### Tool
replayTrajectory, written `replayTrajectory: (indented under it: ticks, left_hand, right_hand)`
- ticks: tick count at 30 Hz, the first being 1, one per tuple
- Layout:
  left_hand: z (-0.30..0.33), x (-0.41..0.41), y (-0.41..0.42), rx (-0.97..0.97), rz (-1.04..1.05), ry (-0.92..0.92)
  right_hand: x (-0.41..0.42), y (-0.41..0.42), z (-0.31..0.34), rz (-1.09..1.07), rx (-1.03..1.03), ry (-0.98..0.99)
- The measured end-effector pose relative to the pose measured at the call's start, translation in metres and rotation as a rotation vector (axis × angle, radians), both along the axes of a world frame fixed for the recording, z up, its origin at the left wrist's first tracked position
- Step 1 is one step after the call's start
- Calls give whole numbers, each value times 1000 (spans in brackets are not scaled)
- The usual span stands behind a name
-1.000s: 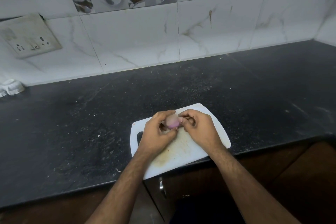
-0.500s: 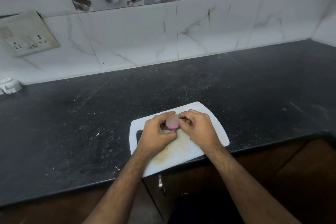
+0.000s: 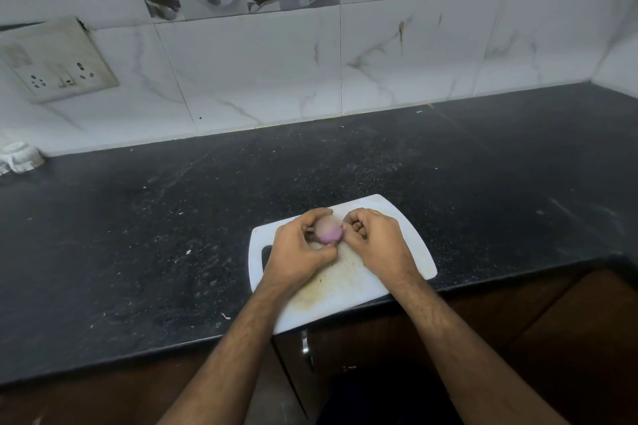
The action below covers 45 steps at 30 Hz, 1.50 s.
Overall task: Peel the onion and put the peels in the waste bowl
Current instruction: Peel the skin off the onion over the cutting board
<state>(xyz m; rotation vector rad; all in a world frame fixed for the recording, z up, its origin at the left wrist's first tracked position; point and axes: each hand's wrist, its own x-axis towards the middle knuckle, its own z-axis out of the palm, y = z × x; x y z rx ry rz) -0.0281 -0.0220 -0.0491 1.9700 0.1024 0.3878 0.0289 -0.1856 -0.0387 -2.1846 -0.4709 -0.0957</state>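
Observation:
A small onion point(image 3: 328, 230), purple below and pale brown on top, is held just above a white cutting board point(image 3: 407, 238) near the counter's front edge. My left hand point(image 3: 299, 248) cups it from the left, fingers curled around it. My right hand point(image 3: 374, 241) meets it from the right, thumb and fingertips pinched at its skin. The underside of the onion is hidden by my fingers. No waste bowl is in view.
The board lies on a black speckled counter point(image 3: 172, 235) and overhangs its front edge a little. A small white object point(image 3: 19, 157) sits at the far left by the tiled wall. A socket plate point(image 3: 58, 62) is on the wall. Brown cabinet fronts point(image 3: 569, 338) lie below.
Both hands stay on the onion above the board. The fingers have shifted slightly, showing more of the onion's purple side.

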Motion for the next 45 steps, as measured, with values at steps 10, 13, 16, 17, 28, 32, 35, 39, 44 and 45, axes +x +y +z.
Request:
replayTrajectory:
  ticks: [10,13,16,17,28,32,35,39,44,45]
  left_hand:
    - [1,2,3,96,-1,-58]
    - [-1,2,3,86,-17,-70]
    - [-1,2,1,79,-24,-79]
    - [-1,2,1,59,-27,-79]
    - [-1,1,3,-14,-31,-84]
    - [2,-1,2,-13,-34,-79]
    - [2,-1,2,-3,-35,-67]
    - [0,-1,3,-89,-14,-63]
    - [0,-2,3,-204,5,-91]
    - [0,-2,3,-211,14,-97]
  right_hand:
    - [1,-1,-1,-7,135,-73]
    - [0,0,2,102,128,-88]
    - [4,1,-1,115,125,-66]
    - [4,1,-1,118,146,-58]
    - [7,-2,-1,50,75,18]
    - [3,-1,2,-39,114,95]
    - [1,0,4,-62,98,108]
    - [3,2,3,-73,55,113]
    - [5,2,-1,-75,8,70]
    - [5,3,-2,-74,6,59]
